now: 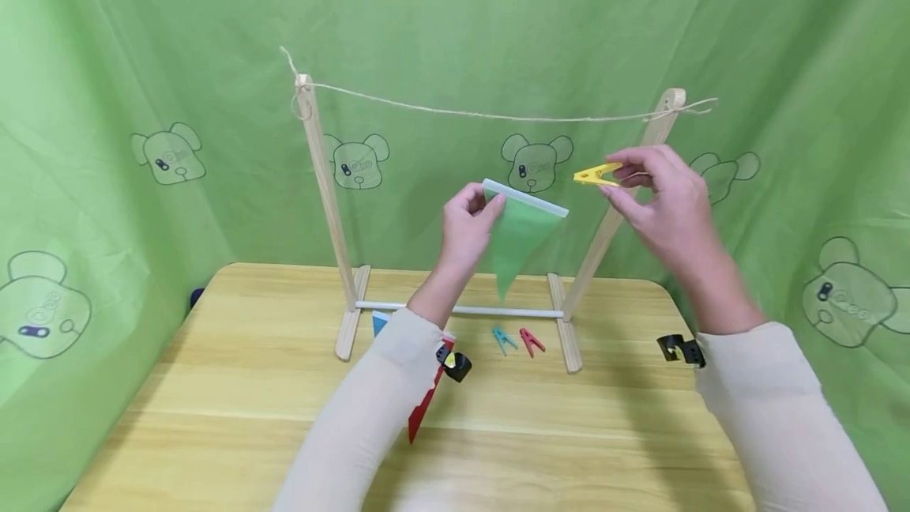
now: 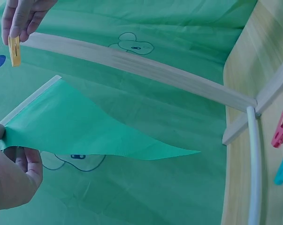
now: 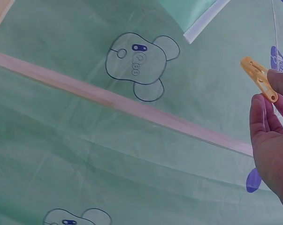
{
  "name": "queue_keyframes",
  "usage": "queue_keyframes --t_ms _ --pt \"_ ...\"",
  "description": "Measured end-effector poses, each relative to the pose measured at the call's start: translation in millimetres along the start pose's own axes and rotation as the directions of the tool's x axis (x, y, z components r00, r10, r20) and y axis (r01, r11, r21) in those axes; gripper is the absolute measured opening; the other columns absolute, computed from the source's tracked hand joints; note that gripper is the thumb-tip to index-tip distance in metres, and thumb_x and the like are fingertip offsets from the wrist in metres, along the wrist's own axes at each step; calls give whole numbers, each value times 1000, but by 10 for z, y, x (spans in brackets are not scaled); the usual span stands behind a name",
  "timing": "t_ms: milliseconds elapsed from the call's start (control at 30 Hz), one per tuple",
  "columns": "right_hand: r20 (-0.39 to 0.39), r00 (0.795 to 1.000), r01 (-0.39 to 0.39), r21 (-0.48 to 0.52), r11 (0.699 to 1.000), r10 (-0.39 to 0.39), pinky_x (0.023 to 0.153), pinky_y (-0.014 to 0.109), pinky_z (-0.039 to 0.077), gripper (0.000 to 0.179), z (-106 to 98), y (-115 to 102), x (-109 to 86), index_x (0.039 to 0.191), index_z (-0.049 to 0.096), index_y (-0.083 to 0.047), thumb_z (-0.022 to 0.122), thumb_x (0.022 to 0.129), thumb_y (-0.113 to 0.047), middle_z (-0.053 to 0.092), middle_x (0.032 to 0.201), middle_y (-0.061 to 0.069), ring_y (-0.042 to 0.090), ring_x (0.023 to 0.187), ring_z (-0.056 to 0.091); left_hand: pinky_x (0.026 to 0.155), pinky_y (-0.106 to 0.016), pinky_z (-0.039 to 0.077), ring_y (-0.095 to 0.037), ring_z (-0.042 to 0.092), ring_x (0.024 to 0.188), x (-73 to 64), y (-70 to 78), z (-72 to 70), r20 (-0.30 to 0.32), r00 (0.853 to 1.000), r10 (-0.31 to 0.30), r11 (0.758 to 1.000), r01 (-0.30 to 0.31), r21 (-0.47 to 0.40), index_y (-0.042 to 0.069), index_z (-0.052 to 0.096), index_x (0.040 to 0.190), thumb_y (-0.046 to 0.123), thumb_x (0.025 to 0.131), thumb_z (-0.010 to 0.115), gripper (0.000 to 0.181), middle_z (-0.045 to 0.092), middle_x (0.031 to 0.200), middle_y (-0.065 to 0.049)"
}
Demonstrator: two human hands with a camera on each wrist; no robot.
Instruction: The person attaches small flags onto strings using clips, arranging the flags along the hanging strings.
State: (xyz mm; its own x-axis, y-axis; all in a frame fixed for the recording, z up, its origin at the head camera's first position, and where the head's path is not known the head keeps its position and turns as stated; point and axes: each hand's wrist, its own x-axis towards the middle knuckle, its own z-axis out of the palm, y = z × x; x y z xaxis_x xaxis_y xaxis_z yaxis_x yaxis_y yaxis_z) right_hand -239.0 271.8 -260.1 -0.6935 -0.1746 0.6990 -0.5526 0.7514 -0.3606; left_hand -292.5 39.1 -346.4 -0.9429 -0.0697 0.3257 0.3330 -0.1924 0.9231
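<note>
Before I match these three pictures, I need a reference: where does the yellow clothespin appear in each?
Head: the yellow clothespin is right of centre, above mid-height.
Left wrist: upper left, near the left edge.
Right wrist: near the right edge, above mid-height.
Shared landmark: the green flag, cut off by the top edge in the right wrist view.

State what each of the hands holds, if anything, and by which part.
The left hand pinches the green pennant at one end of its white edge; the right hand pinches the yellow clothespin by its handles.
</note>
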Motion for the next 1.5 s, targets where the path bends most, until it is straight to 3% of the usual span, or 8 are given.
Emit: queue_keyframes --t_ms 133,433,767,1033,1267,1500 --pt "-30 999 28 -6 1000 -28 87 2 44 38 -66 -22 70 123 68 -1 80 87 0 66 113 12 -8 96 54 72 -20 53 -11 58 79 25 65 68 -2 1000 14 1000 -14 5 -3 69 106 6 95 72 15 65 87 -1" --pt "-71 995 74 -8 997 -74 86 1 46 37 -176 -68 184 121 68 4 80 85 5 65 110 13 -10 94 55 72 -19 53 -10 59 80 61 187 161 11 999 35 999 -35 -21 -7 68 109 4 95 72 18 66 91 -8" --pt "-114 987 112 -24 993 -114 87 2 47 35 -297 -104 230 119 69 5 80 85 6 64 109 8 -11 95 55 62 -18 46 -10 50 71 88 269 257 18 998 68 996 -67 -65 -8 69 104 1 92 74 16 58 76 3" --pt "-135 975 170 -45 985 -174 87 4 48 34 -400 -145 349 118 70 6 79 85 8 65 108 8 -10 95 56 56 -18 40 -9 44 65 118 398 324 18 995 96 993 -95 -70 -4 68 102 2 92 74 13 50 71 4" --pt "-127 980 143 -90 986 -154 87 3 47 33 -517 -194 438 118 70 5 79 86 5 50 107 -29 -13 93 55 55 -18 43 -9 46 64 155 492 402 28 997 76 993 -73 -89 -5 69 105 2 92 74 15 54 72 4" --pt "-107 986 114 -102 988 -125 85 2 46 33 -617 -201 490 118 72 3 80 86 2 50 105 -33 -15 90 55 55 -20 46 -8 47 63 177 514 476 7 998 56 989 -54 -135 -7 67 104 1 92 75 16 54 71 4"
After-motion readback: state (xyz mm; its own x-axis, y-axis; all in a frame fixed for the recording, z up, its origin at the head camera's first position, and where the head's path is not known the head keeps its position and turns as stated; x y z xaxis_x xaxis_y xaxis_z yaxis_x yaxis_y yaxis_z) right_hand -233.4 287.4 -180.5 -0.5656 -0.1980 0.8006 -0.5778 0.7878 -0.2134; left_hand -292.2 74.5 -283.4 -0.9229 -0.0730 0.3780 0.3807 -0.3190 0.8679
